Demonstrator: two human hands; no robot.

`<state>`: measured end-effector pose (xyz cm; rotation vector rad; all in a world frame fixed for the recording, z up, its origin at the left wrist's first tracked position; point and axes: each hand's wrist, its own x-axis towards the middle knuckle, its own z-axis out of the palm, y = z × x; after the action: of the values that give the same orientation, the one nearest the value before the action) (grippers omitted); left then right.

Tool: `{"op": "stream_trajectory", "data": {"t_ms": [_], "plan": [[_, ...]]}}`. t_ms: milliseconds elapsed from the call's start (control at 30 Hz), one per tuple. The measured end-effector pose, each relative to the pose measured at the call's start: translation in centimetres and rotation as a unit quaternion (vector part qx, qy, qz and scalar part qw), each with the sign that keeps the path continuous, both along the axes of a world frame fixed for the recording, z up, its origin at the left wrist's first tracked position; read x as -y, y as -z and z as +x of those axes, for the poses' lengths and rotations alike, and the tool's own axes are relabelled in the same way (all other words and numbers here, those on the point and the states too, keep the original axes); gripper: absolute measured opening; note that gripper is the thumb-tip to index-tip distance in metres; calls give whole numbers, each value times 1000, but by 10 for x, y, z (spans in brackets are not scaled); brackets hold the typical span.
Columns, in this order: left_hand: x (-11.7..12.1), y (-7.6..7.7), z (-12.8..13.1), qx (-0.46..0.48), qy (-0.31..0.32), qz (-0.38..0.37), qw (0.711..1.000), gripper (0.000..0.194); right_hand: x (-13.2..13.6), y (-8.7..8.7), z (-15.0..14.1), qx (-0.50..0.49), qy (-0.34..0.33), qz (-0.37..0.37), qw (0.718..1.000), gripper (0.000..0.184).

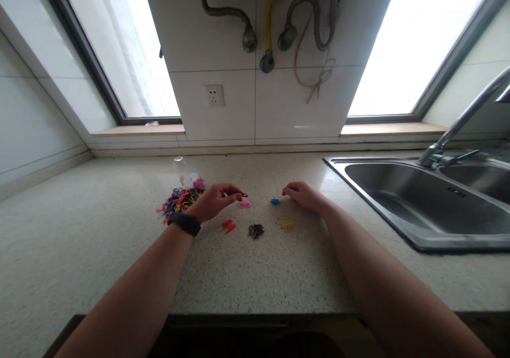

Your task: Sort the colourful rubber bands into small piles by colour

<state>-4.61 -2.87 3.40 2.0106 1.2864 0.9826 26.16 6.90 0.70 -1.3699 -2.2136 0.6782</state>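
Between the thumb and forefinger of my left hand (219, 198) is pinched a small black rubber band (245, 195), just above a little pink pile (246, 203) of bands. My right hand (300, 193) rests low over the counter, fingers drawn together; anything in them is too small to make out. Just left of it lies a blue pile (275, 202). Nearer to me are a red pile (229, 225), a black pile (256, 231) and a yellow pile (287, 225). A large mixed heap of coloured rubber bands (177, 203) spreads beside my left wrist, partly hidden by it.
A clear plastic cup (181, 172) stands behind the mixed heap, with a pink clump (198, 183) beside it. To the right, a steel sink (382, 204) with a tap (458, 116) is set into the speckled counter (255, 283). Pipes and a socket (214, 96) are on the tiled wall.
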Motion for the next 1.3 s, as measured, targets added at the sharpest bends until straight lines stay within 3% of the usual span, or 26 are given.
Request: {"op": "stream_trajectory", "data": {"t_ms": [933, 1167, 1300], "plan": [[-2, 2, 0, -26, 3, -4, 1000, 31, 1, -2, -1, 19, -4, 6, 1000, 29], [2, -2, 2, 9, 7, -13, 1000, 31, 0, -1, -2, 18, -6, 2, 1000, 30], [4, -3, 4, 75, 28, -21, 997, 29, 2, -2, -2, 20, -8, 5, 1000, 28]]}}
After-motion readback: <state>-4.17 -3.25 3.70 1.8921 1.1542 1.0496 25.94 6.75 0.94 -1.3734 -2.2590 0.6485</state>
